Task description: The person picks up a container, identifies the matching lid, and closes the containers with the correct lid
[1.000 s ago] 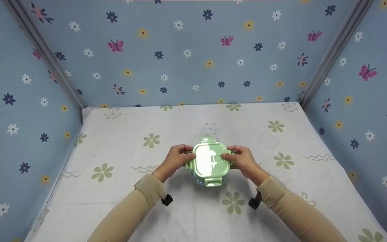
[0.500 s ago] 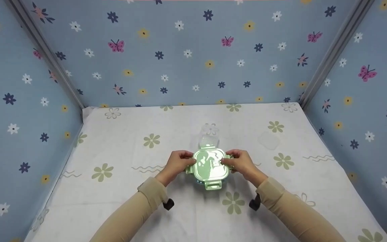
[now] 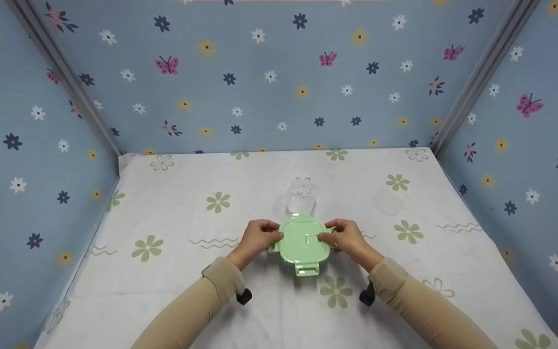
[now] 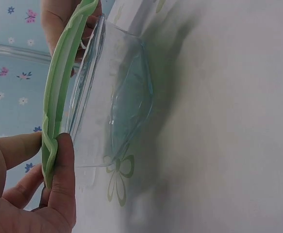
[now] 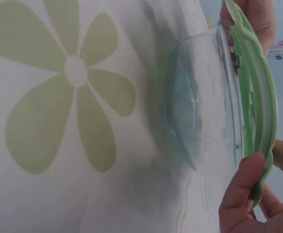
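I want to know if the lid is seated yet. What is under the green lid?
Under the lid sits a clear glass container, its rim close below it. It looks empty through the wall. Whether lid and rim touch all round is hidden by each hand.

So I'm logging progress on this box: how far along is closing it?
Done: the green lid sits on top of the clear glass container. In hand: the left hand and right hand pinch its side edges. Left: the front latch flap sticks out, apparently unclipped; the side flaps are hidden by the fingers.
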The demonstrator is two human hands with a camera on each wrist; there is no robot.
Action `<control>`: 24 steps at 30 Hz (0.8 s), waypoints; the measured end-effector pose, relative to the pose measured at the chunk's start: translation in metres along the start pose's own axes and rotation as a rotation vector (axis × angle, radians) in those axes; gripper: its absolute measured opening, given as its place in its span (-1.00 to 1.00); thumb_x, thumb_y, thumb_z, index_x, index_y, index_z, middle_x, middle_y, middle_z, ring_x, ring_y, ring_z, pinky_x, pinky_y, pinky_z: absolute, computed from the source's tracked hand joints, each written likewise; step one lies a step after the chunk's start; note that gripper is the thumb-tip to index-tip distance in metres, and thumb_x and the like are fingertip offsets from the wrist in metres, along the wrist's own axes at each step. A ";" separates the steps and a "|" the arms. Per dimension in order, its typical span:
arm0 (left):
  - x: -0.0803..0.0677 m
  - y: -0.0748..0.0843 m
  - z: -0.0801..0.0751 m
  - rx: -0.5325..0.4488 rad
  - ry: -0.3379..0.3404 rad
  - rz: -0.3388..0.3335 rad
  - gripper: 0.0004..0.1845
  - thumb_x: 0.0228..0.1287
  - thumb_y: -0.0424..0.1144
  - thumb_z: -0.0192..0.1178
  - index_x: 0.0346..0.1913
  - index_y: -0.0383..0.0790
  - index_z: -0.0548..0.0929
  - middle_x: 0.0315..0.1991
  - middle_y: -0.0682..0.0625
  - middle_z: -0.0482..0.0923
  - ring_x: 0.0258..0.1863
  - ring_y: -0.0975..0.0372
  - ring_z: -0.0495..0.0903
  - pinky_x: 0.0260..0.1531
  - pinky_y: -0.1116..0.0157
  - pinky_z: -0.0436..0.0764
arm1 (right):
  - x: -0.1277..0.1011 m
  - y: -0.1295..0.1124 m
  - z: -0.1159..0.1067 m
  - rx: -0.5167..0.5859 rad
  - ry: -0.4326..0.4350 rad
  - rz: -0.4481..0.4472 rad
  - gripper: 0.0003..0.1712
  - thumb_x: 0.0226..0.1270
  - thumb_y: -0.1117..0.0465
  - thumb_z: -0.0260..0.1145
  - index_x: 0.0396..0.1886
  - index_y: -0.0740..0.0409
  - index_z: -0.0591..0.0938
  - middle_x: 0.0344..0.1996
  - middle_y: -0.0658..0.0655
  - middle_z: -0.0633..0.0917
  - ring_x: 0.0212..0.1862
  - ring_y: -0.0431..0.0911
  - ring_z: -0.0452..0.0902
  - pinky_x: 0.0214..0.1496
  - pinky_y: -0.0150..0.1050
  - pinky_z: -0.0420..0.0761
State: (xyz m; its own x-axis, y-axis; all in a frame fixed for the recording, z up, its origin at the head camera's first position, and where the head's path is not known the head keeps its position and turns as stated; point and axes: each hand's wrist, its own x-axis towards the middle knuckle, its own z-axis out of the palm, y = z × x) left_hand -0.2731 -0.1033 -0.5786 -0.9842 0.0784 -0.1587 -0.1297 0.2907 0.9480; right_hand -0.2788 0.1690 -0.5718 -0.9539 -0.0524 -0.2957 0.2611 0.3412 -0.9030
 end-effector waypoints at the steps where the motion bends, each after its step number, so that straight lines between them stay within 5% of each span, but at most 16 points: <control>1: 0.000 0.000 0.000 0.008 0.000 0.000 -0.72 0.28 -0.35 0.45 0.00 -0.42 0.78 -0.16 -0.11 0.75 -0.19 0.23 0.63 -0.26 0.43 0.59 | 0.000 0.001 0.000 -0.008 0.002 -0.001 -0.57 0.29 0.22 0.60 0.09 0.30 0.71 -0.29 0.08 0.63 -0.41 -0.17 0.57 -0.48 -0.33 0.62; 24: 0.003 -0.007 0.004 0.084 0.005 -0.002 -0.65 0.30 -0.30 0.44 0.09 -0.37 0.71 -0.12 -0.14 0.68 -0.14 0.15 0.61 -0.25 0.37 0.58 | 0.003 0.008 0.004 -0.061 0.039 -0.013 -0.55 0.30 0.22 0.61 0.12 0.28 0.71 -0.27 0.08 0.60 -0.35 -0.16 0.53 -0.37 -0.30 0.64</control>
State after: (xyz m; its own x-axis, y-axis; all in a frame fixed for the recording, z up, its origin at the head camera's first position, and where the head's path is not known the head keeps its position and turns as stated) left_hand -0.2750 -0.1017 -0.5873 -0.9846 0.0725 -0.1592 -0.1217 0.3696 0.9212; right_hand -0.2791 0.1680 -0.5811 -0.9623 -0.0211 -0.2711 0.2408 0.3972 -0.8856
